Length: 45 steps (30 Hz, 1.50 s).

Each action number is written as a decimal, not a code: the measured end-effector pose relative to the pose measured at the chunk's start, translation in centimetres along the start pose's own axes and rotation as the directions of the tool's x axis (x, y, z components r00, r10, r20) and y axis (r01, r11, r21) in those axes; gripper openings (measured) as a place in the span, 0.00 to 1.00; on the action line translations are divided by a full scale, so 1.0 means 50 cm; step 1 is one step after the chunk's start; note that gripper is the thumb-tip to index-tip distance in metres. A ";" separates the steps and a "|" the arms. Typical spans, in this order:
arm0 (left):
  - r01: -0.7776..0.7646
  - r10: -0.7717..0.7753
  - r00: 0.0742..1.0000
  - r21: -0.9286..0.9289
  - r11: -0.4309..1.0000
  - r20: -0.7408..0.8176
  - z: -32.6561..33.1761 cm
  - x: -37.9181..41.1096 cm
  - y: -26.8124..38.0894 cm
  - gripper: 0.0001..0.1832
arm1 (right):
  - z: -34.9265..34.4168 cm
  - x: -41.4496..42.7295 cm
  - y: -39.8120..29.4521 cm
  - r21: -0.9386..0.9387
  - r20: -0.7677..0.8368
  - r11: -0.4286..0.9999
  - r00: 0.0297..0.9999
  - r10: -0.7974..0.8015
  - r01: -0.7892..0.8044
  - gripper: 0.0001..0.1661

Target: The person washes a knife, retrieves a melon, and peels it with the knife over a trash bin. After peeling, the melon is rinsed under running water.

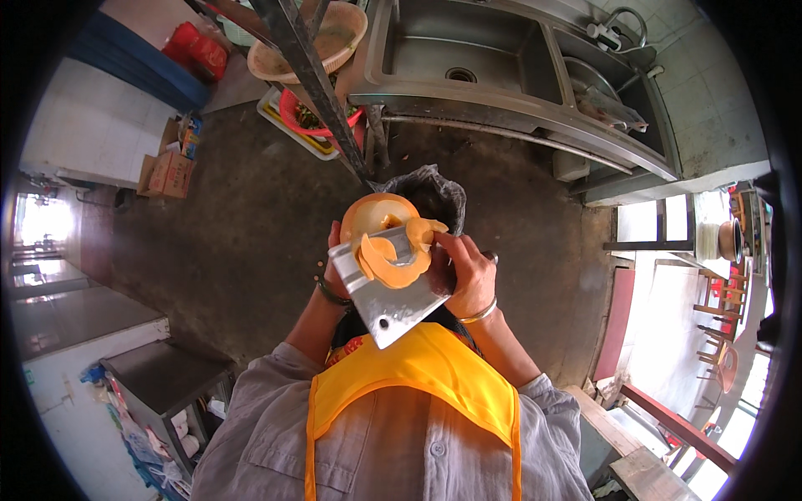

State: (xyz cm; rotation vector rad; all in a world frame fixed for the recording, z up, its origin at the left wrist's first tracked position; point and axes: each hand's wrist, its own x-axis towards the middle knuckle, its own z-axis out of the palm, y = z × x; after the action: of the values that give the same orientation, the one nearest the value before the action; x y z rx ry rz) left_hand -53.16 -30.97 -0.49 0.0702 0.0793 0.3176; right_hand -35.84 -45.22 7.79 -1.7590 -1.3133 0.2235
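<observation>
My right hand (471, 272) is closed around the handle of a broad metal cleaver (398, 310), whose blade lies flat before my chest. A curled strip of orange peel (395, 268) rests on the blade, and my right fingertips touch its far end. Just beyond the blade is a round orange squash (369, 213) with a pale cut face and a small hollow. My left hand (336, 266) grips the squash from the left, mostly hidden behind the cleaver. A dark plastic bag (454, 200) gapes open below and beyond the squash.
A steel double sink (463, 47) stands ahead, with a bagged item in its right basin. Left of it, a metal frame post (313, 75) slants past a woven basket (344, 37) and a red colander (307, 125) of greens. A cardboard box (169, 174) sits at far left.
</observation>
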 end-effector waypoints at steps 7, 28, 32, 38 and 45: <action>-0.065 0.063 0.988 -0.010 0.998 -0.141 -0.016 0.009 -0.005 0.46 | 0.001 -0.001 -0.022 0.032 0.012 0.999 0.999 -0.038 0.038 0.23; 0.069 -0.072 0.997 -0.098 0.993 -0.034 0.009 -0.003 0.013 0.40 | -0.013 -0.005 -0.001 -0.054 0.075 0.998 0.997 -0.015 0.019 0.30; 0.125 -0.125 0.992 0.033 0.992 0.012 0.019 0.009 0.030 0.39 | -0.018 -0.005 0.013 -0.037 0.110 0.999 0.994 0.023 -0.019 0.31; 0.204 -0.196 0.974 0.059 0.977 -0.113 0.036 0.015 0.031 0.38 | -0.027 -0.019 0.039 -0.075 0.122 0.996 0.991 0.062 -0.053 0.29; 0.304 -0.290 0.939 0.049 0.951 -0.187 -0.023 0.019 0.043 0.35 | -0.029 -0.015 0.017 0.019 0.148 0.999 0.988 -0.044 0.041 0.32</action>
State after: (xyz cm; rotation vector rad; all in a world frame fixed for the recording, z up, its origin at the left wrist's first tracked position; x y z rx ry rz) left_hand -53.04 -28.56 -1.51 0.1052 0.2769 0.0164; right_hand -34.69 -46.66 7.77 -1.7262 -1.4495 0.3449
